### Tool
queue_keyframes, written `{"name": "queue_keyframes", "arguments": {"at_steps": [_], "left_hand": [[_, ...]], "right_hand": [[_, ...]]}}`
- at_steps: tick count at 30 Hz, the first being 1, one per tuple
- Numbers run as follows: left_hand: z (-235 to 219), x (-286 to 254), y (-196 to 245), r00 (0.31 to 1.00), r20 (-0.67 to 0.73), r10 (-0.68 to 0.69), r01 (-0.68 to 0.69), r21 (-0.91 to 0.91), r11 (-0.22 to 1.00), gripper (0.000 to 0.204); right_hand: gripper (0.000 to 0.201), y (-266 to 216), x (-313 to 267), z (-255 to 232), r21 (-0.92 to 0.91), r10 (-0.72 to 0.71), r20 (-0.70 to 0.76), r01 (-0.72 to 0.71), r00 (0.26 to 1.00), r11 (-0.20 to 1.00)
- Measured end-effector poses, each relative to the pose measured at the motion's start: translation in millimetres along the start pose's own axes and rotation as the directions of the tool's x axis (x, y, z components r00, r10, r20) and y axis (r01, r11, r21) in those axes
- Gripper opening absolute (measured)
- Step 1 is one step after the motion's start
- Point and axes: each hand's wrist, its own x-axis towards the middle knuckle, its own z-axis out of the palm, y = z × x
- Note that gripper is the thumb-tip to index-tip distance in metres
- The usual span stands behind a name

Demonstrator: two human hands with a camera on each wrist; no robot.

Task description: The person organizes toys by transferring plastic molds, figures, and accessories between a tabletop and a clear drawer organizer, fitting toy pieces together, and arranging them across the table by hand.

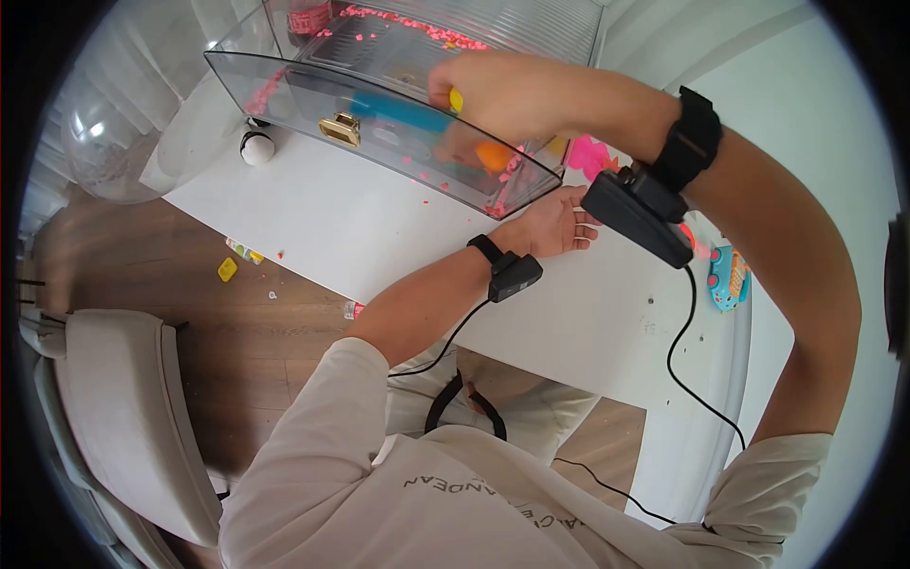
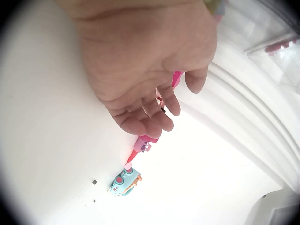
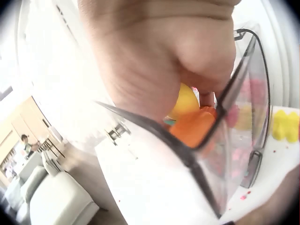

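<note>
My right hand (image 1: 512, 100) reaches over the front wall into a clear plastic box (image 1: 284, 76). Its fingers curl round a smooth, rounded yellow object (image 3: 186, 102), largely hidden by the palm. Close below the yellow object, an orange object (image 3: 194, 127) shows through the clear wall; I cannot tell whether the hand holds this too. A blue object (image 1: 403, 112) lies inside, left of the hand. Near the box's front right corner my left hand (image 1: 555, 226) holds nothing, its fingers loosely bent over the white table. Pink toy pieces (image 2: 144, 144) appear beyond its fingertips.
Pink bits (image 1: 417, 27) are scattered in the box, whose front has a gold latch (image 1: 340, 130). A light blue toy car (image 1: 728, 280) stands at right on the white table (image 1: 588, 308). A white ball (image 1: 257, 148) is left of the box; a chair (image 1: 133, 408) stands lower left.
</note>
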Motion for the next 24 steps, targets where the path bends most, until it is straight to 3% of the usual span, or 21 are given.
{"name": "queue_keyframes", "arguments": {"at_steps": [1, 2, 3, 5, 6, 8, 12, 14, 17, 18, 19, 21, 23, 24], "left_hand": [[-0.1, 0.4, -0.5, 1.000, 0.000, -0.001, 0.001, 0.001, 1.000, 0.032], [-2.6, 2.3, -0.9, 1.000, -0.001, 0.017, -0.017, 0.071, 0.997, 0.031], [-5.5, 4.2, -0.8, 0.999, -0.001, 0.035, -0.034, 0.140, 0.990, 0.031], [-11.2, 4.6, 0.7, 1.000, 0.014, -0.005, 0.003, 0.094, 0.996, 0.032], [-12.5, 4.6, 1.5, 0.999, 0.032, -0.042, 0.040, 0.048, 0.998, 0.033], [-12.3, 6.2, 2.8, 0.998, 0.027, -0.053, 0.051, 0.067, 0.996, 0.033], [-9.3, 3.0, 6.1, 0.997, 0.000, -0.077, 0.077, 0.067, 0.995, 0.030], [-8.5, 1.5, 6.2, 0.998, -0.009, -0.065, 0.065, 0.069, 0.995, 0.032], [-11.1, 2.7, 6.8, 1.000, -0.003, -0.031, 0.031, 0.047, 0.998, 0.037], [-10.7, 1.8, 7.7, 1.000, 0.006, -0.001, 0.001, 0.022, 1.000, 0.040], [-10.5, 0.6, 8.0, 1.000, 0.004, -0.008, 0.008, 0.022, 1.000, 0.040], [0.3, -8.4, 8.6, 0.998, 0.052, -0.030, 0.036, -0.128, 0.991, 0.053], [17.4, -17.6, 10.5, 0.996, 0.067, -0.063, 0.071, -0.135, 0.988, 0.060], [23.6, -20.8, 9.4, 0.993, 0.082, -0.086, 0.097, -0.136, 0.986, 0.068]], "right_hand": [[0.029, -9.9, -7.1, -6.7, 0.261, 0.118, 0.062, -0.130, 0.991, 0.956], [0.029, -16.2, -11.2, -10.6, 0.494, 0.212, 0.151, -0.259, 0.966, 0.830], [0.029, -13.8, -11.0, -8.6, 0.494, 0.212, 0.149, -0.258, 0.966, 0.830], [0.026, -4.6, -11.7, -3.3, 0.770, 0.205, 0.127, -0.227, 0.970, 0.597], [0.026, 0.3, -13.6, -4.5, 0.769, 0.205, 0.128, -0.227, 0.970, 0.597], [0.029, 7.2, -19.6, -10.0, 0.857, 0.027, 0.135, -0.130, 0.991, 0.498], [0.032, 14.7, -39.2, -21.1, 0.822, -0.062, 0.010, 0.027, 0.998, 0.568], [0.033, 27.3, -59.8, -23.9, 0.796, -0.101, -0.176, 0.202, 0.979, 0.571], [0.034, 51.8, -99.6, -23.7, 0.697, -0.148, -0.439, 0.439, 0.886, 0.566], [0.026, 57.7, -116.3, -11.8, 0.683, -0.029, -0.519, 0.435, 0.854, 0.587], [0.026, 64.5, -129.9, 0.2, 0.686, -0.022, -0.520, 0.433, 0.854, 0.585], [0.025, 83.3, -148.9, 28.5, 0.715, 0.153, -0.441, 0.244, 0.884, 0.655], [0.031, 124.6, -149.4, 81.4, 0.431, 0.032, -0.547, 0.250, 0.836, 0.867], [0.033, 137.4, -149.0, 113.0, 0.340, 0.066, -0.553, 0.153, 0.830, 0.928]]}}
